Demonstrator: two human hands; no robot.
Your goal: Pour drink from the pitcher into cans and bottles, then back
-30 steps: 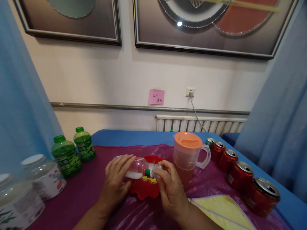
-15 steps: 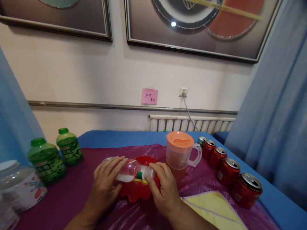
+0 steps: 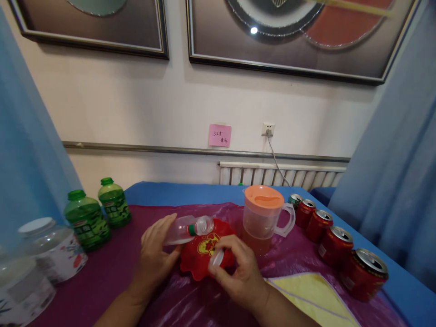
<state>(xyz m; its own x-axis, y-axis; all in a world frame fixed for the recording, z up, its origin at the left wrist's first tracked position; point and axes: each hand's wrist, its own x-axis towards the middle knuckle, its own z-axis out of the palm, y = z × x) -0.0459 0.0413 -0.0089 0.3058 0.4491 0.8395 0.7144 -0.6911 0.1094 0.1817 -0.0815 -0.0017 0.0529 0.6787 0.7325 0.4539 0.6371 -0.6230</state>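
My left hand (image 3: 157,247) is wrapped round a clear plastic bottle (image 3: 182,230) with a small green label. The bottle lies tilted on its side, its uncapped mouth pointing right over a red scalloped dish (image 3: 194,261). A yellow printed pattern shows in the middle of the dish. Between the thumb and fingers of my right hand (image 3: 240,272) is a whitish bottle cap (image 3: 217,258), held above the dish's right part. Just beyond that hand stands a clear jug (image 3: 259,222) with an orange lid and amber liquid inside.
Several red cans (image 3: 335,245) line the right edge, near a folded yellow cloth (image 3: 309,295). On the left stand two green bottles (image 3: 86,222) and two clear jars (image 3: 56,250). Purple plastic sheeting (image 3: 146,218) covers the blue table (image 3: 177,193).
The cap has come off the bottle and is now in my right hand, which has moved down and away from the bottle's mouth. The view has shifted slightly left.
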